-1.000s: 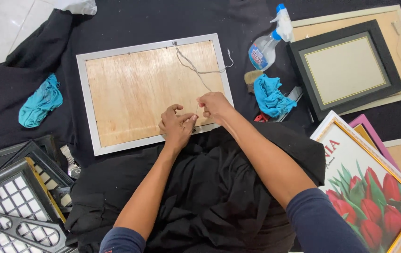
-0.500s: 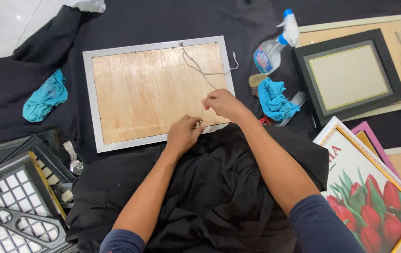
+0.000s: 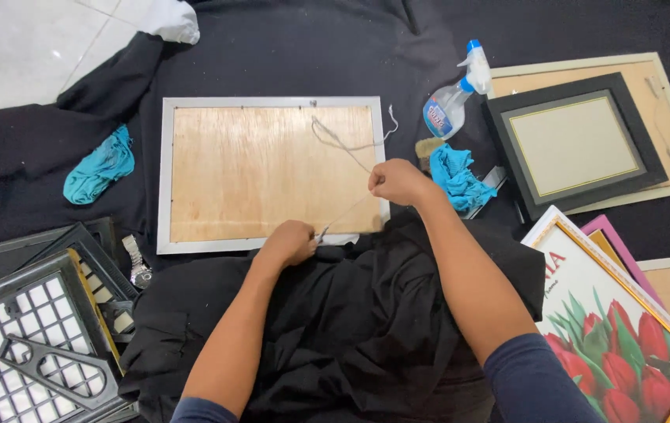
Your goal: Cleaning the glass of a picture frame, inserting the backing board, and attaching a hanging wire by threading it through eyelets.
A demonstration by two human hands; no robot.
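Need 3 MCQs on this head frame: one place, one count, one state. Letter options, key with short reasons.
1. Where is the spray bottle?
A. right of the face-down frame
B. left of it
C. on its backing

2. How many teal cloths show?
A. one
B. two
C. four

3. What is the string like between the hands?
A. taut
B. coiled in a heap
C. cut in two

Key: 1 A, it lies beyond the frame's right edge. 2 B, one cloth at left, one cloth by the bottle. 3 A, it runs straight from the right hand to the left hand.
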